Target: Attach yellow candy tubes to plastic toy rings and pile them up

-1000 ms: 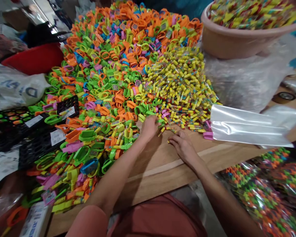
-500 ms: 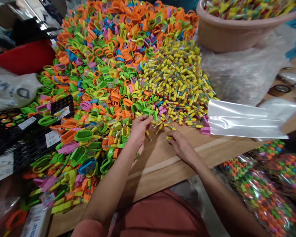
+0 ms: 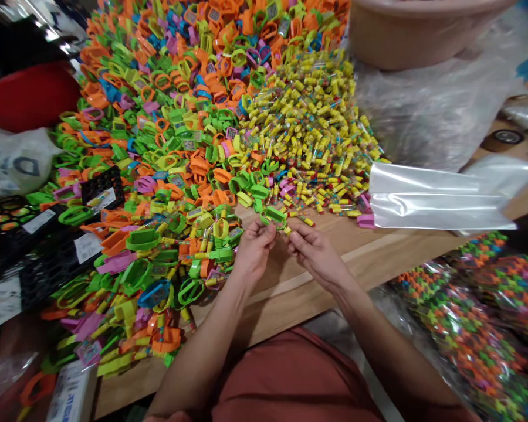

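My left hand [image 3: 254, 249] pinches a green toy watch band [image 3: 274, 217] just above the wooden table [image 3: 290, 287]. My right hand [image 3: 313, 253] meets it from the right, fingers closed on a small yellow-capped tube [image 3: 287, 230] held against the band. Both hands sit at the near edge of a big heap of orange, green, pink and blue toy watch bands [image 3: 176, 129]. A pile of small yellow-capped tubes [image 3: 312, 135] lies just beyond my fingers.
A stack of clear plastic bags [image 3: 435, 202] lies on the table to the right. A tan plastic basin [image 3: 413, 29] stands on a crumpled plastic sheet at the back right. Black trays [image 3: 30, 240] sit at the left. Filled packets [image 3: 479, 316] lie below the table edge at the right.
My left hand picked a green band from the heap's edge and drew it back. My right hand lifted off the table with a tube and came to meet it.
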{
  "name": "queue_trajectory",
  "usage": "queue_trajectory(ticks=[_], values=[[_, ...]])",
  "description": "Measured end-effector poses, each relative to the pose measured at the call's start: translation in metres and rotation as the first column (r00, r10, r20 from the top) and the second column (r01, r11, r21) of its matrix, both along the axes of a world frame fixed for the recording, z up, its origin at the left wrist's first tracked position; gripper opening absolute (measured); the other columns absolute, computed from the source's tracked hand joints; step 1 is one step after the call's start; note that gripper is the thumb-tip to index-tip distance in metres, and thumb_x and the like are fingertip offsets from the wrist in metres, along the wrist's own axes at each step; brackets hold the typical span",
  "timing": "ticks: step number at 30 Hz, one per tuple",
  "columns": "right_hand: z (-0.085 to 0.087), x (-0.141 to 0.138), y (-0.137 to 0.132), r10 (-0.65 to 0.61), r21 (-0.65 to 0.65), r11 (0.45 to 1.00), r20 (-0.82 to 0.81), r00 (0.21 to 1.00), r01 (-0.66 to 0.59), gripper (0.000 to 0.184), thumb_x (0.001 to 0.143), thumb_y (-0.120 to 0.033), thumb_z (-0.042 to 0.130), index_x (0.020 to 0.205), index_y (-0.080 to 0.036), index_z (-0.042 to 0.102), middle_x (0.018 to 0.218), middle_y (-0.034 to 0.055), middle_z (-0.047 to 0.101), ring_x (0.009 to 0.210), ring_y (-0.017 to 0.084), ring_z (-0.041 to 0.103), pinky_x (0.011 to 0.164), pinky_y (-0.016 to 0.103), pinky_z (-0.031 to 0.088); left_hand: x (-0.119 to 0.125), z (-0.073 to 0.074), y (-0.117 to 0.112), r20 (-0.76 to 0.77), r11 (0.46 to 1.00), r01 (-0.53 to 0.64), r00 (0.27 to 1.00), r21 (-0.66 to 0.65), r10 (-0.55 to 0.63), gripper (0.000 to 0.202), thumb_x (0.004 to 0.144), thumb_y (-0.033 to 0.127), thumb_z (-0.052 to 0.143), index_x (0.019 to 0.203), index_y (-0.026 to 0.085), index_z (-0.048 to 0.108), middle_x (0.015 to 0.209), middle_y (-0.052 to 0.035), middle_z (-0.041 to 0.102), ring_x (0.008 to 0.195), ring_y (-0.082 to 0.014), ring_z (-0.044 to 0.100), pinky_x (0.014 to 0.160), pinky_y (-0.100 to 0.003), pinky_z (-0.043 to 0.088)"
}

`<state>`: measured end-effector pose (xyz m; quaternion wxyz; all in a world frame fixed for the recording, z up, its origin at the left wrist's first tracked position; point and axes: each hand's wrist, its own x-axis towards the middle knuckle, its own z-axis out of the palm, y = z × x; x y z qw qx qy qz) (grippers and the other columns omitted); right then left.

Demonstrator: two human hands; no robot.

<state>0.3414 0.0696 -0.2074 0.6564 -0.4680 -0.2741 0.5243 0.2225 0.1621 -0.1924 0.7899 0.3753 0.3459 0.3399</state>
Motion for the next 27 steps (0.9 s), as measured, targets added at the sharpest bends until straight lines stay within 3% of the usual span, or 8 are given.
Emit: queue_trajectory(ticks=[8, 15, 21, 23, 25, 27], values=[[0.002, 0.000, -0.001, 0.044, 0.008, 0.999, -0.160, 0.986, -0.044, 0.051, 0.075, -0.051, 0.091, 0.110, -0.019, 0.072, 0.080, 0.0003, 0.064, 0.061, 0.009, 0.051, 0.057, 0.021, 0.038, 0.000, -0.006, -0.012, 0.028, 0.988, -0.077, 0.997, 0.137, 0.074, 0.045, 0.065, 0.044, 0.092, 0.084, 0.019, 0.060, 0.084, 0.0013, 0.068, 0.069, -0.0074, 0.054, 0.062, -0.019, 0.040], [0.002, 0.001, 0.000, 0.044, 0.017, 0.999, -0.186, 0.982, -0.042, 0.049, 0.076, -0.051, 0.090, 0.107, -0.018, 0.071, 0.077, -0.0004, 0.062, 0.056, 0.008, 0.045, 0.052, 0.021, 0.035, -0.001, -0.005, -0.015, 0.008, 0.977, -0.098, 0.995, 0.189, 0.098, 0.042, 0.067, 0.044, 0.091, 0.084, 0.019, 0.062, 0.084, 0.0000, 0.070, 0.073, -0.0099, 0.059, 0.069, -0.021, 0.046], [-0.002, -0.008, 0.004, 0.047, 0.049, 0.998, -0.167, 0.985, -0.039, 0.044, 0.077, -0.052, 0.088, 0.101, -0.021, 0.067, 0.070, -0.0040, 0.056, 0.053, 0.008, 0.040, 0.049, 0.019, 0.035, -0.001, -0.002, -0.025, -0.046, 0.929, -0.106, 0.990, 0.355, 0.131, 0.034, 0.074, 0.043, 0.086, 0.084, 0.019, 0.065, 0.085, -0.0016, 0.071, 0.078, -0.0129, 0.064, 0.076, -0.024, 0.051], [-0.003, -0.010, 0.006, 0.089, 0.052, 0.995, -0.107, 0.990, -0.084, 0.042, 0.082, -0.055, 0.083, 0.102, -0.021, 0.068, 0.074, -0.0022, 0.059, 0.057, 0.010, 0.046, 0.053, 0.021, 0.041, -0.009, 0.006, -0.022, -0.101, 0.919, -0.085, 0.986, 0.386, 0.133, 0.032, 0.074, 0.042, 0.085, 0.084, 0.019, 0.065, 0.085, -0.0020, 0.072, 0.077, -0.0133, 0.065, 0.074, -0.024, 0.052], [-0.003, -0.008, 0.010, 0.092, 0.083, 0.992, 0.061, 0.994, -0.097, 0.039, 0.089, -0.054, 0.076, 0.109, -0.022, 0.070, 0.089, 0.0023, 0.067, 0.071, 0.014, 0.059, 0.066, 0.025, 0.049, -0.027, 0.021, -0.010, -0.172, 0.881, -0.103, 0.964, 0.461, 0.202, 0.029, 0.072, 0.037, 0.085, 0.081, 0.018, 0.065, 0.081, -0.0012, 0.071, 0.074, -0.0130, 0.065, 0.072, -0.024, 0.052], [-0.005, -0.001, 0.015, 0.008, 0.137, 0.989, 0.342, 0.940, -0.059, 0.032, 0.096, -0.047, 0.069, 0.117, -0.023, 0.071, 0.107, 0.0058, 0.069, 0.093, 0.019, 0.064, 0.083, 0.032, 0.052, -0.055, 0.042, 0.012, -0.226, 0.779, -0.189, 0.893, 0.599, 0.390, 0.028, 0.068, 0.031, 0.086, 0.081, 0.018, 0.065, 0.074, 0.0016, 0.068, 0.067, -0.0117, 0.062, 0.066, -0.023, 0.050]])
